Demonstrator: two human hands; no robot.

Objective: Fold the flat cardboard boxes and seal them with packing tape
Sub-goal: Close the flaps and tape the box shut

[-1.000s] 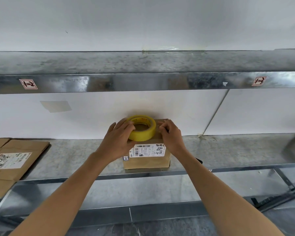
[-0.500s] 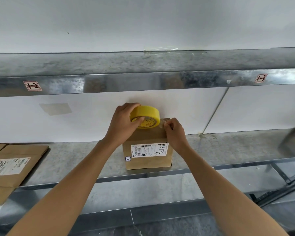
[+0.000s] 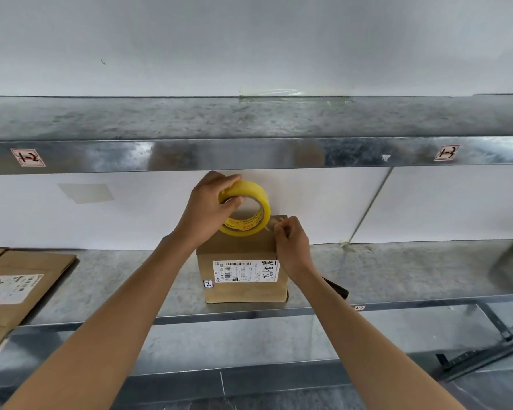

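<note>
Cardboard box (image 3: pixel 243 250), folded, stands mid-length at the front edge of the shelf (image 3: pixel 397 270). The right hand (image 3: pixel 292 250), grip pinching the tape's free end (image 3: pixel 270 224) at its top right corner, likely anchors it; the left hand (image 3: pixel 203 211), grip round the yellow roll (image 3: pixel 249 208), holds it above, ready to pull a strip.

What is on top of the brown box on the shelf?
The left hand holds a tape roll over the box; the right hand pinches the tape end at its top right edge. Whether the roll touches it is hidden.
</note>
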